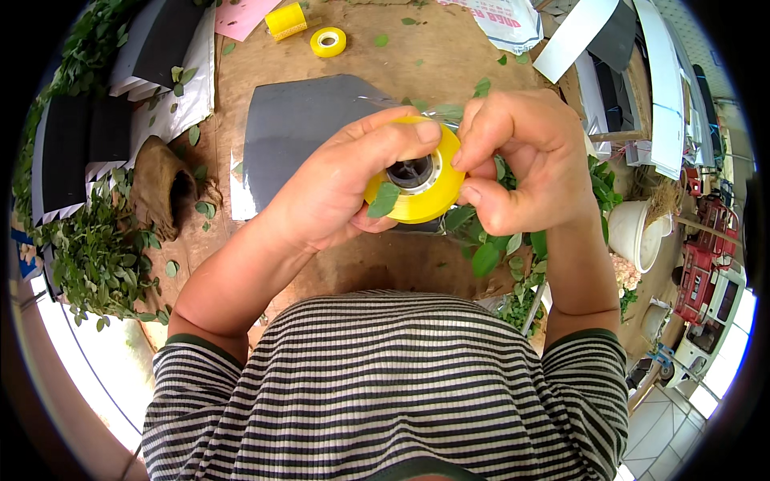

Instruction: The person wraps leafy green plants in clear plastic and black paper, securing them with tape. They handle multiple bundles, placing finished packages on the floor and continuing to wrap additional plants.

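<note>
My left hand (343, 174) grips a roll of yellow tape (442, 192) with a white core and a dark centre, thumb over its top edge. A small green leaf (384, 200) lies against the roll's face. At the roll's right edge, my right hand (526, 162) has its thumb and index finger close together; whether they pinch the tape's end cannot be told. Beneath my hands lies a dark grey sheet (295, 126) with clear plastic about it. Leafy green stems (487, 255) are partly hidden under my right hand.
Two more yellow tape rolls, one upright (286, 21) and one flat (328, 42), are at the wooden table's far side. A brown glove (157, 186) and heaped foliage (99, 264) lie left, near stacked dark sheets (65, 150). A white bucket (634, 237) stands right.
</note>
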Motion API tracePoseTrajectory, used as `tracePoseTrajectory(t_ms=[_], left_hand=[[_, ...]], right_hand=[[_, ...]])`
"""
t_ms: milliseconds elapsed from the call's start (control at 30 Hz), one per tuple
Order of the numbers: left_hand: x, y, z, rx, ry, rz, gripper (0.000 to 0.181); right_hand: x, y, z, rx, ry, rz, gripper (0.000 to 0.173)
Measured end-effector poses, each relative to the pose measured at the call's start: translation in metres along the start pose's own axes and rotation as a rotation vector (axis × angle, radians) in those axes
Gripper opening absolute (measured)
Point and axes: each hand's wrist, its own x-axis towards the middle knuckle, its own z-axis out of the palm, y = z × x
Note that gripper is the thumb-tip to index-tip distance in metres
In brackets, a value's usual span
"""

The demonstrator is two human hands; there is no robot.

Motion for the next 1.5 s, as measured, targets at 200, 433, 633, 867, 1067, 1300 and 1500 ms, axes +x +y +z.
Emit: tracePoseTrajectory(t_ms=[200,433,633,867,1067,1300,1500], left_hand=[[0.000,0.004,0.003,-0.090,0.017,-0.053,0.028],[0.002,0.010,-0.002,-0.180,0.107,0.062,0.028],[0.002,0.008,0.001,0.048,0.203,0.257,0.027],[0.004,0.005,-0.004,0.092,0.239,0.269,0.024],[0.003,0.013,-0.005,-0.062,0.152,0.121,0.023],[-0.001,0.022,-0.029,-0.254,-0.094,-0.042,0.032],[0.003,0.025,-0.028,-0.274,-0.022,-0.005,0.038]], right_hand=[[-0.003,0.007,0.001,0.093,0.040,0.002,0.016],[0.001,0.008,0.008,0.164,0.195,-0.020,0.025],[-0.003,0.013,0.012,-0.036,0.294,-0.061,0.021],[0.001,0.014,0.018,-0.529,0.283,-0.243,0.010],[0.006,0.013,0.014,-0.263,0.157,-0.097,0.009],[0.008,0.011,0.001,0.645,0.153,-0.038,0.005],[0.014,0.004,0.004,-0.508,0.248,-0.288,0.017]])
